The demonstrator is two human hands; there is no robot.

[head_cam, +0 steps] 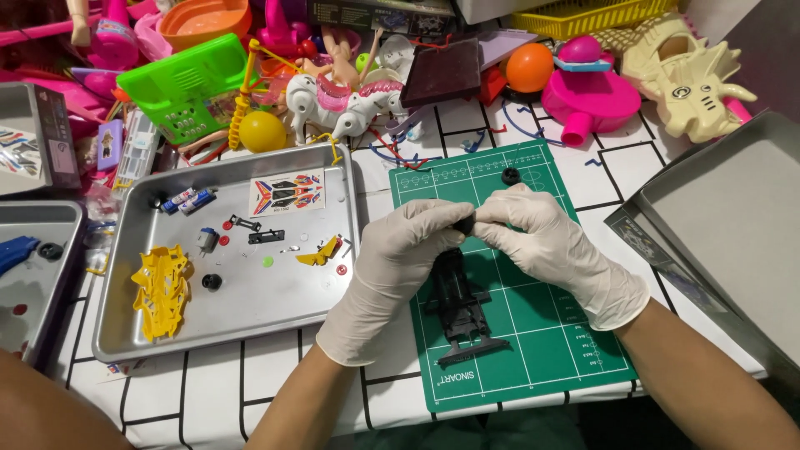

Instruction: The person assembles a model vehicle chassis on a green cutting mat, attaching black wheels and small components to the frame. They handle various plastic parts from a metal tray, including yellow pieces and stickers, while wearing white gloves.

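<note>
— Checking hand state: left hand (398, 267) gloved, closed around upper end of black toy car chassis (461, 310); right hand (550, 243) gloved, fingertips pinched on small black wheel (463, 223) at chassis top.

— Confirming chassis position?

— Held upright-tilted above green cutting mat (550, 333), lower end just over mat surface. Second black wheel (511, 176) lying on mat near far edge, apart from both hands.

— Listing surrounding parts?

— Left of mat: metal tray (125, 333) holding yellow plastic body part (162, 292), sticker sheet (287, 193), another black wheel (212, 282), small red and black pieces. Beyond: piled coloured toys, including orange ball (530, 67).
</note>
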